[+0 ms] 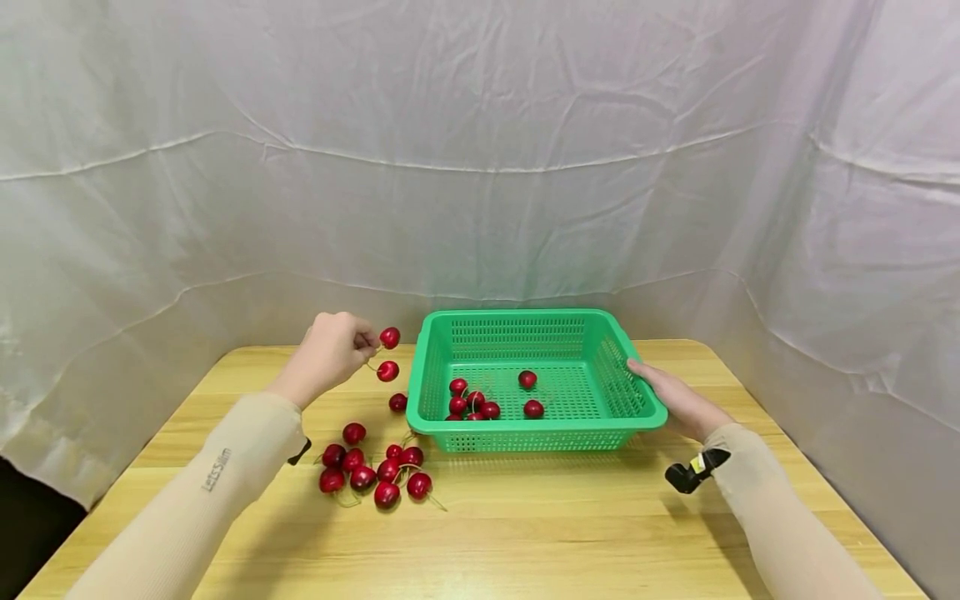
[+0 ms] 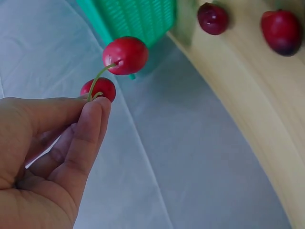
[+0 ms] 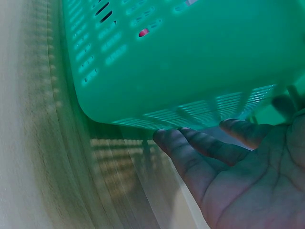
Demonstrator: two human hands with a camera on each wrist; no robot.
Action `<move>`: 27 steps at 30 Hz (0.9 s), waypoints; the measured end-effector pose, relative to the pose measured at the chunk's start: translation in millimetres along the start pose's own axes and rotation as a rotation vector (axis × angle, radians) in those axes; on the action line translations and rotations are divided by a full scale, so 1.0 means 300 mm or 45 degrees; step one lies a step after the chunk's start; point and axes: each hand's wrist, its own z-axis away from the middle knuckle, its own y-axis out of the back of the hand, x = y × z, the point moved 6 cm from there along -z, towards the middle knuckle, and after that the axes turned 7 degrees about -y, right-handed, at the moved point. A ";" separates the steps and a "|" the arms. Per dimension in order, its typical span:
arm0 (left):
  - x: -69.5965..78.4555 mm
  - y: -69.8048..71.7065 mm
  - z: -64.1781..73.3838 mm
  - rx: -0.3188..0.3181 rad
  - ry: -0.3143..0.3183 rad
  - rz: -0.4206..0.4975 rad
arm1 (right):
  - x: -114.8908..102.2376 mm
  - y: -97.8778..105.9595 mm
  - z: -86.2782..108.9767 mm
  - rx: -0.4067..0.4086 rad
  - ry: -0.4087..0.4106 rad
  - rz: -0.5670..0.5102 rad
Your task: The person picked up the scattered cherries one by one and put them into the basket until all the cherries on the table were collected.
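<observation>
Cherries, likely light and easily bruised, hang by stems, the gentlest hold, pinched in the left grip; the right grip holds a basket.

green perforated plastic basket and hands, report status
Left hand pinching two round red cherries by stems. Right hand holding green perforated plastic basket. Nothing seen in the way.

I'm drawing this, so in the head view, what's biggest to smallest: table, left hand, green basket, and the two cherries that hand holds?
1. Table
2. Green basket
3. Left hand
4. Upper held cherry and lower held cherry: too alike to rank.
</observation>
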 end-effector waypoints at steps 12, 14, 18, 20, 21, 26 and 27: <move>0.068 -0.034 -0.109 -0.049 -0.006 0.079 | 0.005 0.005 -0.003 0.014 0.001 0.009; 0.085 -0.050 -0.126 -0.061 -0.020 0.083 | 0.008 0.007 -0.005 0.024 -0.003 0.014; 0.117 -0.089 -0.156 -0.085 -0.047 0.079 | 0.011 0.009 -0.009 0.036 -0.008 0.020; 0.131 -0.112 -0.170 -0.102 -0.062 0.075 | 0.010 0.008 -0.009 0.033 -0.005 0.023; 0.138 -0.124 -0.176 -0.111 -0.069 0.070 | 0.010 0.008 -0.010 0.031 -0.003 0.023; 0.170 -0.186 -0.205 -0.163 -0.122 0.037 | 0.008 0.007 -0.010 0.023 -0.001 0.025; 0.175 -0.198 -0.209 -0.178 -0.131 0.033 | 0.008 0.006 -0.009 0.022 -0.001 0.024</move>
